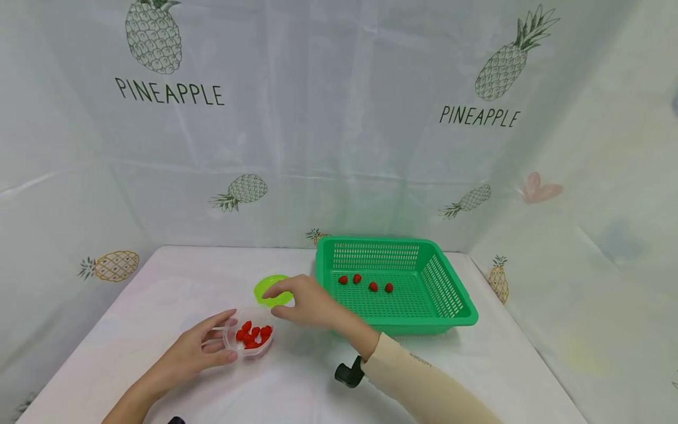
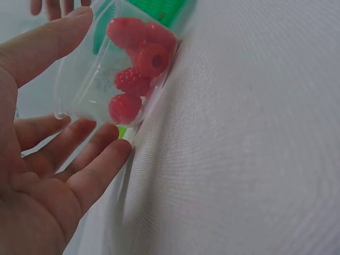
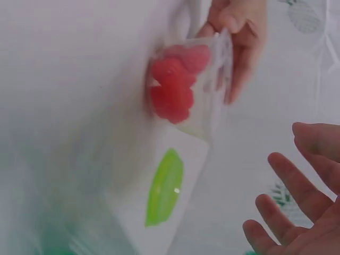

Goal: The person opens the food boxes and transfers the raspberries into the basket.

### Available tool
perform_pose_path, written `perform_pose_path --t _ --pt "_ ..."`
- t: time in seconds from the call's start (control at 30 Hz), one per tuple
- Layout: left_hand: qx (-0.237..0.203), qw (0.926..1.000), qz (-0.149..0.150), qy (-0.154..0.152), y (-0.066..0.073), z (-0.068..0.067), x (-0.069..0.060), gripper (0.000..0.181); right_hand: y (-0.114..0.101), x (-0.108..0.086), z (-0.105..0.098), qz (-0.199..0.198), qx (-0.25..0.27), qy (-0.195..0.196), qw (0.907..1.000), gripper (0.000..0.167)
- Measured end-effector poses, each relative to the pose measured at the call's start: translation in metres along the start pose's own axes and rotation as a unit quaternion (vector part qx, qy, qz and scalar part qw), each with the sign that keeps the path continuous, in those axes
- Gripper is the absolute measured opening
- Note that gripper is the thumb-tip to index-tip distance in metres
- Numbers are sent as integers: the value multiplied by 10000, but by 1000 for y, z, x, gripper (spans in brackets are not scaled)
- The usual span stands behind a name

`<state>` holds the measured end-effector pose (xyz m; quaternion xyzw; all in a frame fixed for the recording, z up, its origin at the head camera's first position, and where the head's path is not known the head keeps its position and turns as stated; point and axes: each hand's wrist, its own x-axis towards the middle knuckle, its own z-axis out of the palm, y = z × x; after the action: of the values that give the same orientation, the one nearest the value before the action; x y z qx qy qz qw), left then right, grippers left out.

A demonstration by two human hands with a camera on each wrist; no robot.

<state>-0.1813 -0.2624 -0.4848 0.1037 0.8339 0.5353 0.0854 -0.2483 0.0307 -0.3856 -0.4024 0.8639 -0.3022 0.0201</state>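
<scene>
A clear plastic tub (image 1: 249,352) stands on the table with several raspberries (image 2: 126,33) in it. My left hand (image 1: 203,341) is at the tub's left side, thumb and index fingertips by its rim, the fingers spread and loosely extended. Behind the tub lies a small lime-green dish (image 3: 165,188), partly covered in the head view by my right hand (image 1: 303,299). That hand hovers between tub and basket; its fingers are apart and hold nothing. A green slotted basket (image 1: 392,325) stands to the right, with several raspberries (image 1: 373,287) on its floor.
White cloth covers the table (image 1: 318,383). A curtain (image 1: 339,147) printed with pineapples hangs behind and at both sides. A black device (image 1: 348,374) sits at the right wrist, beside the beige sleeve (image 1: 418,383).
</scene>
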Motion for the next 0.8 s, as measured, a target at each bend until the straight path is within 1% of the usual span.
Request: perform_pose_path --t 0.13,0.23,0.43,0.6,0.67,0.8 --pt "-15 10000 34 -2 1 0 0 90 1 10 19 122 -34 -157 9998 29" --pt "-54 10000 46 -18 2 -1 0 90 2 14 33 241 50 -252 9994 28" --pt "-124 9999 70 -34 2 -1 0 91 4 20 55 353 83 -313 9988 26" --pt "-179 9998 60 -44 2 -1 -1 91 2 21 67 457 139 -358 9982 23" --pt "-202 9998 46 -66 3 -1 -1 91 -1 21 70 515 99 -378 9979 22" --pt "-180 9998 66 -93 4 -1 0 91 -5 22 74 764 -89 -425 9961 20"
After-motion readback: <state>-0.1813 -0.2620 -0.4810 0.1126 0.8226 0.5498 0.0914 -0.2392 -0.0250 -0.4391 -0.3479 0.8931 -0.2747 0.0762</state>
